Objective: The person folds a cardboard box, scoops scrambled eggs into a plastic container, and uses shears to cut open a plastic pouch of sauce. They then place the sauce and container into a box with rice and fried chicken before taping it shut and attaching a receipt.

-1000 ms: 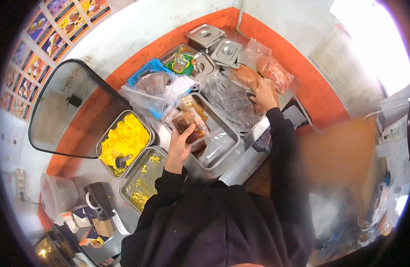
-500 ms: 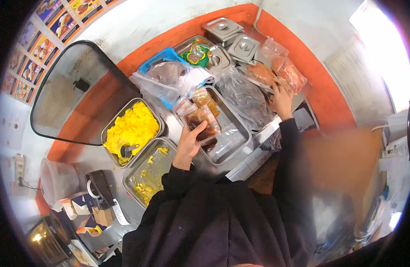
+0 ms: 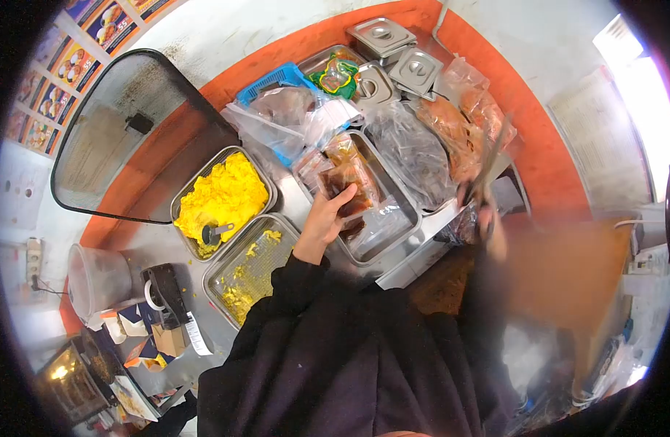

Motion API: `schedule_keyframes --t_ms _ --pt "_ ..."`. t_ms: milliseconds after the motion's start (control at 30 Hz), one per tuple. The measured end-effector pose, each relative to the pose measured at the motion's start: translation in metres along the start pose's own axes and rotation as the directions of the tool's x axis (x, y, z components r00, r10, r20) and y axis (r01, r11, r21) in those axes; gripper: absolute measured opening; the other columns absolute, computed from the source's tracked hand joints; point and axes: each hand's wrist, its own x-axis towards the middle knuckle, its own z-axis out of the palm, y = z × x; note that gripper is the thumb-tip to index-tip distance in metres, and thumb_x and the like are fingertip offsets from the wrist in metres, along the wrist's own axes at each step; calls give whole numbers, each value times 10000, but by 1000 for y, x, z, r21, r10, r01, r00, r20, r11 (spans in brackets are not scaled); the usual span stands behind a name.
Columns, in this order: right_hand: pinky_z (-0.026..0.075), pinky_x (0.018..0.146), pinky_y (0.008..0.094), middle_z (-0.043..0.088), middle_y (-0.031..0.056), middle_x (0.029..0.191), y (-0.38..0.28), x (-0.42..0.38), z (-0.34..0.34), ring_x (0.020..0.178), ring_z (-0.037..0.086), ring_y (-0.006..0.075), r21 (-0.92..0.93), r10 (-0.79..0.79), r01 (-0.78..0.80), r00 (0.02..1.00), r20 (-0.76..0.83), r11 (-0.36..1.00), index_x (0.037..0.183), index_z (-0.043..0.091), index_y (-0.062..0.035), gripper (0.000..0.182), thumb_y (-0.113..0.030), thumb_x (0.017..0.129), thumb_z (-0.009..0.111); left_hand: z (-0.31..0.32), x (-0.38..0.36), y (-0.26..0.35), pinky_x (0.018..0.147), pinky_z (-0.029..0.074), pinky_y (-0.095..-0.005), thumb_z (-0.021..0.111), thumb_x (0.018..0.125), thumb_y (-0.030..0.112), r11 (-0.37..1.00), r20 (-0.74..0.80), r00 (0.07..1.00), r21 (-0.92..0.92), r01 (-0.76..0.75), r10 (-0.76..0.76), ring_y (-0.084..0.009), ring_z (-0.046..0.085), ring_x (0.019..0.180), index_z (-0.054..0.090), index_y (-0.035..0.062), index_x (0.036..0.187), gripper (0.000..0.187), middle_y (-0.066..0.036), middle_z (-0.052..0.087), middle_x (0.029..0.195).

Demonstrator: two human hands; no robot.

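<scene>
My left hand (image 3: pixel 324 222) grips a clear packet of brown sauce (image 3: pixel 358 197) between thumb and fingers, above a metal tray (image 3: pixel 415 229) that holds more packets and clear plastic film. To the right, my right hand (image 3: pixel 489 222) is blurred and closed around a long, thin tool (image 3: pixel 489 164) that points upward; motion smears its exact shape. Just left of that tool lie clear bags of orange-brown food (image 3: pixel 448 131) and a large greyish plastic bag (image 3: pixel 407 156).
Yellow food (image 3: pixel 222 195) with a dark scoop fills one tray; a perforated tray (image 3: pixel 251 273) holds yellow scraps. Lidded metal containers (image 3: pixel 382 36), a blue basket (image 3: pixel 276 76) and a green packet (image 3: pixel 338 76) stand at the back. A clear bucket (image 3: pixel 98 280) is at left.
My right hand has come back from the orange-brown food bags toward me and now has the long tool in it. The view has shifted slightly; my left hand still holds the packet.
</scene>
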Motion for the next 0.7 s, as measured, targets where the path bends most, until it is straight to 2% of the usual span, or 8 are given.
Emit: schedule_keyframes --t_ms 33,67,100,133,233,333,533,700 --pt "342 611 237 476 27 792 -46 -20 50 674 431 115 98 115 -125 989 96 987 1039 470 -6 460 -427 890 361 1 2 0 793 502 -356 584 806 73 1000 -1 1000 1 1 -1 -186 567 935 439 36 1151 376 -63 541 1056" --pt "346 629 230 470 19 780 -70 -41 72 695 439 109 9 375 -386 903 209 923 1058 450 -9 641 -599 811 405 3 4 1 795 501 -356 581 809 73 1000 -7 1000 -5 -5 5 -186 565 939 438 34 1150 372 -65 540 1059" --pt "356 654 229 463 20 775 -54 -67 80 709 462 116 -28 341 -350 886 314 936 1102 422 -17 863 -768 678 389 5 6 0 797 501 -356 578 812 73 1000 -14 1000 -14 -11 10 -186 563 944 437 33 1149 367 -67 538 1062" --pt "362 672 233 461 30 789 -52 -82 92 723 467 122 -32 464 -494 793 395 869 1143 389 -25 1019 -857 556 348 7 8 -1 797 501 -356 578 812 73 1000 -16 1000 -16 -8 8 -186 563 944 437 33 1149 367 -67 538 1062" --pt "360 676 232 452 24 812 -43 -108 118 726 456 116 170 510 -616 752 418 769 1150 363 -32 1046 -861 513 374 15 7 -3 796 503 -357 565 818 64 1000 46 999 11 11 -11 -185 558 952 441 36 1140 346 -68 536 1059" --pt "355 676 225 450 21 812 -51 -107 130 729 452 107 293 509 -605 789 344 740 1137 370 -34 1023 -848 518 404 28 0 -8 797 496 -370 563 817 42 998 83 996 61 20 -25 -175 552 945 438 63 1130 338 -48 537 1047" --pt "347 654 222 442 10 776 -49 -130 119 712 433 97 270 490 -593 793 362 759 1121 374 -42 999 -839 521 423 26 -1 -8 786 495 -366 573 814 56 1000 68 998 -12 -5 6 -178 566 919 449 64 1123 332 -44 546 1034" --pt "348 618 230 443 12 736 -40 -127 130 669 436 104 254 445 -534 831 332 807 1101 390 -38 993 -850 530 376 41 -16 -7 802 491 -363 573 812 45 997 115 992 57 50 -57 -187 559 943 426 48 1146 365 -59 539 1046"
